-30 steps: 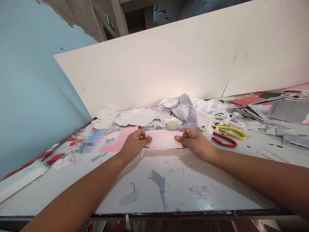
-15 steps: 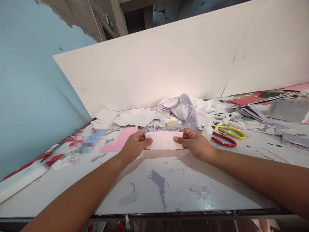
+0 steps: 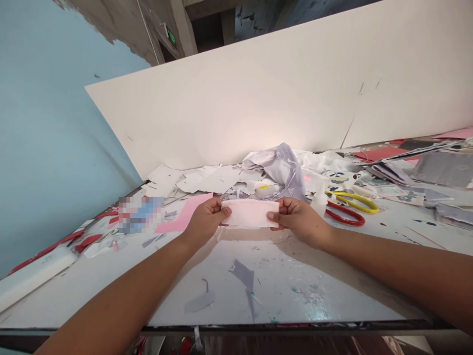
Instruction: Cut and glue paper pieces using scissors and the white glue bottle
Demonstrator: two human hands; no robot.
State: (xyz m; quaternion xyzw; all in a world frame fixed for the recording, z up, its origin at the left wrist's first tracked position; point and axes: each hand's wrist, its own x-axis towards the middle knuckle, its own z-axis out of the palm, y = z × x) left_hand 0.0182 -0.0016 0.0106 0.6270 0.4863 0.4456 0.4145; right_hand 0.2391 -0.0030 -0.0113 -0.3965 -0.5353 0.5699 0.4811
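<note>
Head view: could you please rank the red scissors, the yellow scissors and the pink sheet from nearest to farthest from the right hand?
From the right hand:
1. Red scissors, just right of it.
2. Yellow scissors, right, slightly farther back.
3. Pink sheet, far across, beyond the left hand.

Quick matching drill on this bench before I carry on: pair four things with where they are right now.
Things:
1. pale pink strip
2. scissors
3. pink sheet
4. grey scrap

Places:
A. flat on the table, left of the left hand
B. on the table, right of the right hand
C. held by its ends between both hands
D. on the table, nearer than the hands

Pairs: 1-C, 2-B, 3-A, 4-D
</note>
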